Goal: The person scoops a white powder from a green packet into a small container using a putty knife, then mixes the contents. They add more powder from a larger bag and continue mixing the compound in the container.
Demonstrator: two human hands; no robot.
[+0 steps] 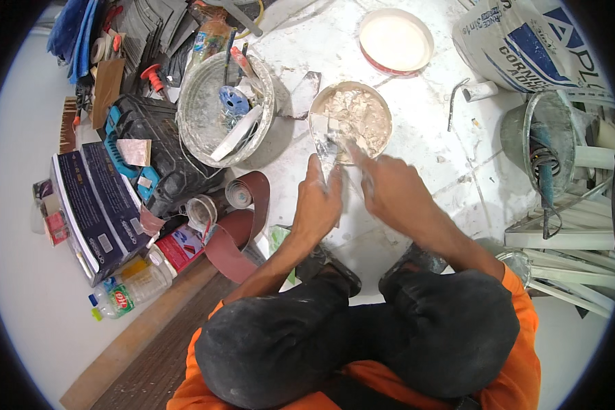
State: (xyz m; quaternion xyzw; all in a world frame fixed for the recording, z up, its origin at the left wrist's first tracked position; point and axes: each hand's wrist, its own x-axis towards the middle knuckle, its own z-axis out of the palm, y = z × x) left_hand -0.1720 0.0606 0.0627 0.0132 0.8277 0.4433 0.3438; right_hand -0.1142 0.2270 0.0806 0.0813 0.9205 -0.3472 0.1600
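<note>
A round tub [389, 123] of lumpy, cream-coloured compound [356, 115] stands on the dusty floor in front of me. My left hand [319, 197] is at the tub's near left rim, its fingers around a putty knife [327, 148] smeared with compound. The knife's blade reaches over the rim into the tub; its handle is mostly hidden by the hand. My right hand [395, 185] is at the near rim, blurred, with the index finger stretched towards the blade. Whether it holds a second tool is not clear.
To the left stands a bucket [187, 110] of tools beside a black tool case [171, 179]. A sandpaper roll [238, 225] lies nearer me. A round lid [397, 43] lies beyond the tub. At the right are a printed bag [528, 48], a bucket [515, 125] with a corded tool and white strips [558, 239].
</note>
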